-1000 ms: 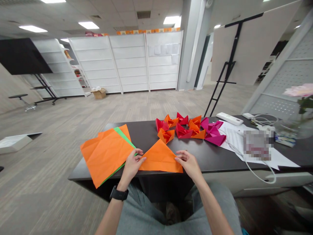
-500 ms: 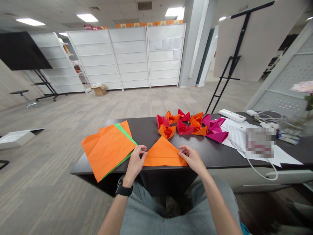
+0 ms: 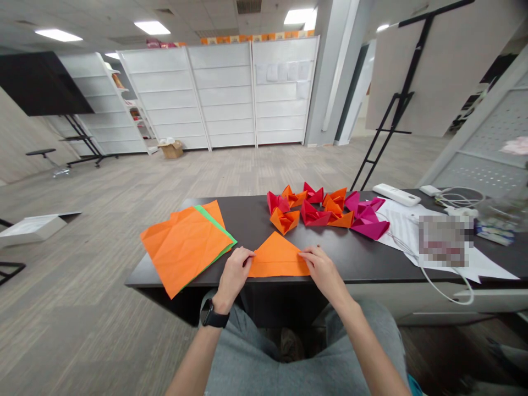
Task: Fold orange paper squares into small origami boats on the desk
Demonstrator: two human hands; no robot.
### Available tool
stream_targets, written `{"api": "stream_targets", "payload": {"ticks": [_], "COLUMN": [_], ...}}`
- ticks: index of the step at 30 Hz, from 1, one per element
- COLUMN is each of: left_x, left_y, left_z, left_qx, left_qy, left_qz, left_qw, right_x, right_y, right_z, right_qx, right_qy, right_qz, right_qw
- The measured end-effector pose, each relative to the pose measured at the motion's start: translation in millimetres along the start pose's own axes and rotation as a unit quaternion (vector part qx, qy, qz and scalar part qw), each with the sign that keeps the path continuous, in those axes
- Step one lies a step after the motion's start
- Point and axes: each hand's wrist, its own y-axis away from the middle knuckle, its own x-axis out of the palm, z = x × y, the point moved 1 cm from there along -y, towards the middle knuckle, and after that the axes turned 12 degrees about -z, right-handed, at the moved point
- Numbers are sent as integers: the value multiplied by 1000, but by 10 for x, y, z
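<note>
Orange sheet (image 3: 278, 258) pinched by left hand (image 3: 235, 270) and right hand (image 3: 324, 270); upper left, a cardboard box (image 3: 172, 150) holds white contents (image 3: 167, 141) I cannot identify.

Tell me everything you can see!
Table: one, dark, in front
Folded sheet: one, orange, table's near edge
Loose sheets: several, orange, green, left
Folded shapes: at least nine, orange, red, magenta, middle
Papers: several, white, table's right
Device: one, white, behind papers
Cables: count unclear, white, right
Flower: one, pink, right edge
Board: one, pale, on black stand, back right
Shelves: several, white, far back
Screen: one, black, far left
Stool: one, dark, far left
Box: one, brown, back floor
Watch: one, black, left wrist
Left hand: one, folded sheet's left
Right hand: one, folded sheet's right
</note>
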Motion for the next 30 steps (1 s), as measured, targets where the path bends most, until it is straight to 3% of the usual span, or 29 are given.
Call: {"api": "stream_targets", "payload": {"ticks": [6, 11, 20, 30], "left_x": [-223, -336, -334, -350], "left_y": [120, 169, 197, 188], "left_z": [41, 111, 140, 87], "left_qx": [89, 100, 94, 78], "left_qy": [-41, -26, -3, -10], "left_qz": [113, 168, 136, 129], "left_qw": [989, 980, 986, 989], "right_x": [-378, -469, -396, -416], "right_y": [153, 148, 186, 178], "right_z": [36, -4, -129, -105], "right_qx": [-73, -49, -33, -9], "right_qy": [14, -39, -48, -64], "right_qz": [117, 129, 117, 118], "right_qw": [990, 990, 991, 991]}}
